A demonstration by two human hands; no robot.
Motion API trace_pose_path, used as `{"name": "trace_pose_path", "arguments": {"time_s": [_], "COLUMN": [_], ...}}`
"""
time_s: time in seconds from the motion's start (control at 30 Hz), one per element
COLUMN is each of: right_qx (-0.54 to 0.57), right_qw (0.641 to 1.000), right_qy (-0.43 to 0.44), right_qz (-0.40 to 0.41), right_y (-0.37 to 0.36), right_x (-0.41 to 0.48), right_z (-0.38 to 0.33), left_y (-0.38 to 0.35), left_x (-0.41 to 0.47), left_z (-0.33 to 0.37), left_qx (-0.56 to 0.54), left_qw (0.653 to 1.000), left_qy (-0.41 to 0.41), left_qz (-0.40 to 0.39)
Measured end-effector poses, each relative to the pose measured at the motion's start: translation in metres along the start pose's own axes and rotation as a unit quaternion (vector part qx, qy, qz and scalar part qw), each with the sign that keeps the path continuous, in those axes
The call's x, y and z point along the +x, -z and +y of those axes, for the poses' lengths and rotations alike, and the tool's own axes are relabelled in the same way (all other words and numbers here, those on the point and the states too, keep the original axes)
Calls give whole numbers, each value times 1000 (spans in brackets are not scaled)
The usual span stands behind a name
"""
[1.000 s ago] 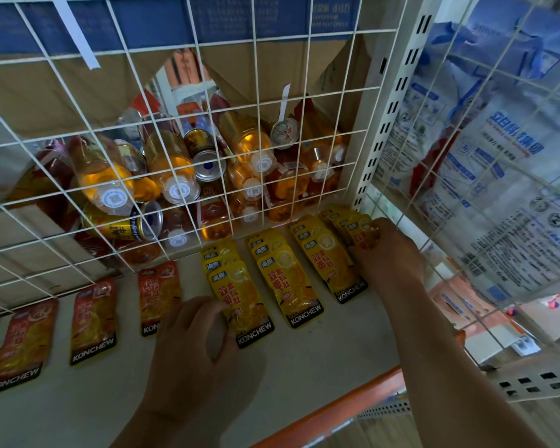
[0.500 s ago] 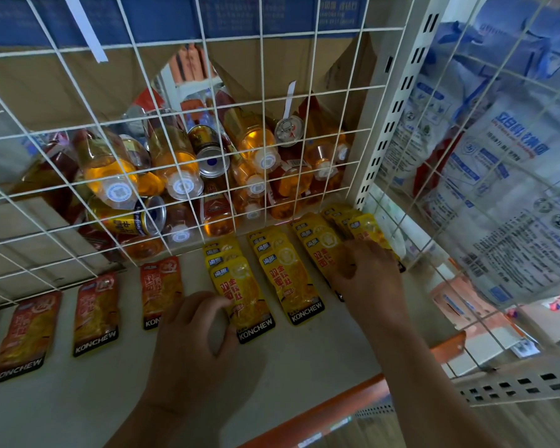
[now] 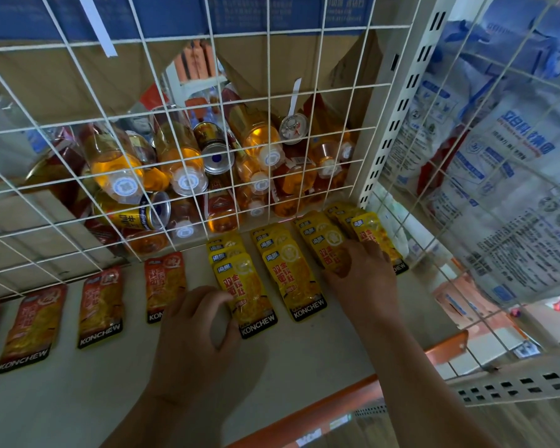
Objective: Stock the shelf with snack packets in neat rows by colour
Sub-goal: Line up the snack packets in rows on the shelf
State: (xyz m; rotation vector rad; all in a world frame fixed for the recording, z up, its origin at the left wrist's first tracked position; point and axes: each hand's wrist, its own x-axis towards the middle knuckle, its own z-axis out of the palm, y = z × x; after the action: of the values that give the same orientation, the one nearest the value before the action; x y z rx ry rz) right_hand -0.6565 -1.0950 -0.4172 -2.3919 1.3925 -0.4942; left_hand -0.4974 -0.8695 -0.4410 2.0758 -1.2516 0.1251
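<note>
Fingers (image 3: 222, 297) of left hand (image 3: 194, 334) are pinching yellow plastic snack packet (image 3: 249, 292) at centre. Right hand (image 3: 362, 273) is covering neighbouring packets (image 3: 330, 244), grasp unclear.

I am standing in a shop, facing a display bay. A pale shelf (image 3: 304, 350) with an orange front lip (image 3: 337, 402) is carrying identical branded snack sachets: yellow packets (image 3: 291, 279) overlapping in rows, orange-red packets (image 3: 101, 305) lying alongside. Bottled and canned drinks (image 3: 181, 156) are lying heaped behind a white wire grid (image 3: 207, 36). A slotted metal upright (image 3: 398, 118) is dividing this bay from large printed bags (image 3: 498, 176) sitting behind more wire.
</note>
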Motion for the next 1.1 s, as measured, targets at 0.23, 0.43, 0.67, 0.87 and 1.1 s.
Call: {"name": "trace_pose_path", "arguments": {"time_s": [0.23,0.43,0.67,0.87,1.1], "right_qx": [4,25,44,63,79], "right_qw": [1000,999,983,981,974], "right_qy": [-1,29,163,181,207], "right_qz": [6,24,67,36,40], "right_y": [1,3,-12,-15,-7], "right_x": [1,-6,-42,-67,-99], "right_z": [1,-1,-30,-69,-122], "left_y": [-2,-4,-1,8,71], "left_x": [-1,-2,-5,-6,-31], "left_z": [-3,-4,-1,3,-10], "left_qx": [5,18,30,3,25], "left_qw": [1000,1000,999,999,998], "left_qy": [3,6,7,39,47], "left_qz": [2,-11,-14,-16,34]}}
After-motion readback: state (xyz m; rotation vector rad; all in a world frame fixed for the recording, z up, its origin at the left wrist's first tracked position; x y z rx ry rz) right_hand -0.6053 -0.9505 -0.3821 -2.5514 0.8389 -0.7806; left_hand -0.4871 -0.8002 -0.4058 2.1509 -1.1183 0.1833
